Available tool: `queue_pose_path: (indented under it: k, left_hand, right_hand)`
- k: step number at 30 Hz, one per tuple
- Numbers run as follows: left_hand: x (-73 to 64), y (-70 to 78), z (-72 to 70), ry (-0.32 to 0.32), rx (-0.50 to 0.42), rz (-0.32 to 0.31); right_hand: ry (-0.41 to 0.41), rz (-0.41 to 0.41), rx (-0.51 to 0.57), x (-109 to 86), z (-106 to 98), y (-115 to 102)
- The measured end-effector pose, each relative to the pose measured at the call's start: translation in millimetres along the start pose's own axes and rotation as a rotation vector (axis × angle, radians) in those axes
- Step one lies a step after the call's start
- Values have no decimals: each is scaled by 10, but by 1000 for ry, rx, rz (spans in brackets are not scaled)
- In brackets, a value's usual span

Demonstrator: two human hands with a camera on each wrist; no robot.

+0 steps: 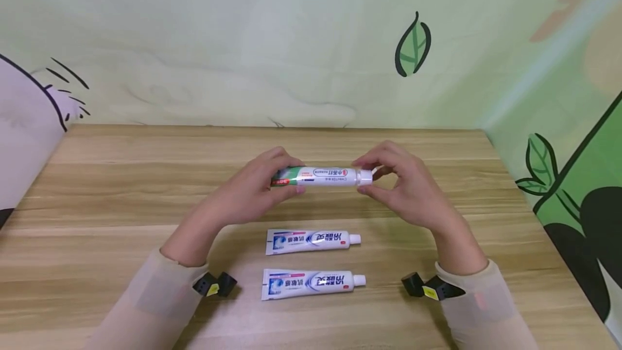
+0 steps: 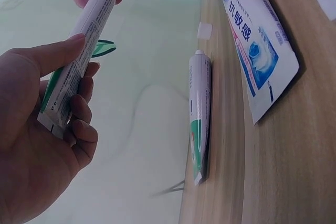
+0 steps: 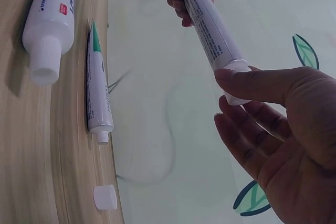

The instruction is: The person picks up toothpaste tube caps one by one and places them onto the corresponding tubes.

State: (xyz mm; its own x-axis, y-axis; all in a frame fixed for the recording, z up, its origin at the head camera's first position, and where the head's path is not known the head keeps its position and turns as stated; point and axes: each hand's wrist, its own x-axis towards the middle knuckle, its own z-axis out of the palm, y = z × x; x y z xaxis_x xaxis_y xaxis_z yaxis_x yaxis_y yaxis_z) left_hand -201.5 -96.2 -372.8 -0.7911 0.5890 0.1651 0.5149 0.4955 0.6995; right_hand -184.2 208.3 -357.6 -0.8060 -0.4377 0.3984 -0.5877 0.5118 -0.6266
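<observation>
A white-and-green toothpaste tube (image 1: 325, 176) is held level above the table, its white cap (image 1: 365, 177) pointing right. My left hand (image 1: 245, 190) grips its flat green end between thumb and fingers. At the other end, my right hand (image 1: 408, 188) pinches the cap with thumb and fingertips. Below the hands lie two blue-and-white toothpaste tubes (image 1: 311, 240) (image 1: 308, 284), both capped. Another white-and-green tube (image 3: 98, 93) lies on the table with its narrow nozzle bare, seen in both wrist views. The head view does not show it.
A loose white cap (image 3: 105, 197) lies near that tube's nozzle, by the table's far edge. The wooden table (image 1: 121, 188) meets a pale green printed backdrop (image 1: 218, 69) at the back. Similar printed cloth (image 1: 583, 139) stands on the right.
</observation>
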Motion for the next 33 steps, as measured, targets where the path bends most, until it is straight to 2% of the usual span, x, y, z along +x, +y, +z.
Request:
queue_pose_path:
  k: [9, 18, 27, 33]
  left_hand:
    - [11, 11, -6, 2, -7, -4]
    - [26, -11, -3, -4, -7, -5]
    - [8, -20, 9, -13, -28, -25]
    - [11, -25, 10, 5, -22, -16]
  right_hand:
    - [4, -6, 11, 4, -5, -3]
    - [-33, 116, 10, -13, -49, -14]
    - [-8, 42, 23, -1, 8, -11]
    - [6, 66, 19, -3, 3, -4]
